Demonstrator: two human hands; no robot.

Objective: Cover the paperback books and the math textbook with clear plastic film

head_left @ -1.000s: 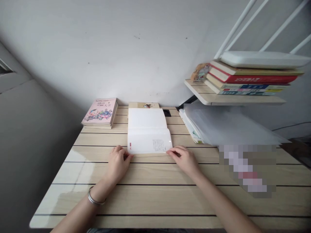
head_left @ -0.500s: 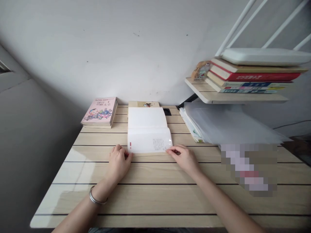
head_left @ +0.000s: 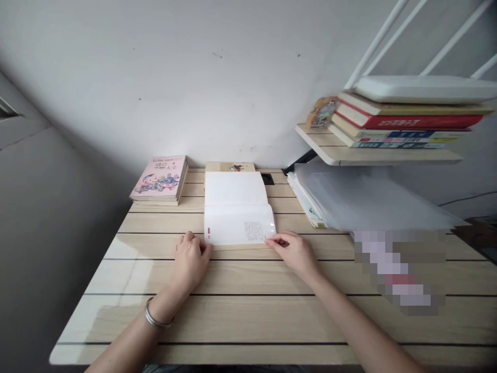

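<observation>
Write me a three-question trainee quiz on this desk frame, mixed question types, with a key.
1. True or false: the left hand and right hand both touch the near edge of the white book.
2. The pink book lies: A left of the white book; B in the right hand; C under the white book.
3. Which wrist wears the bracelet?
Key: 1 true; 2 A; 3 left.

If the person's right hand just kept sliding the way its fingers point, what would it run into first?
The open white paper book lying flat on the pale wooden table. The right hand points away and leftward at its near right corner, which its fingertips seem to touch.
</observation>
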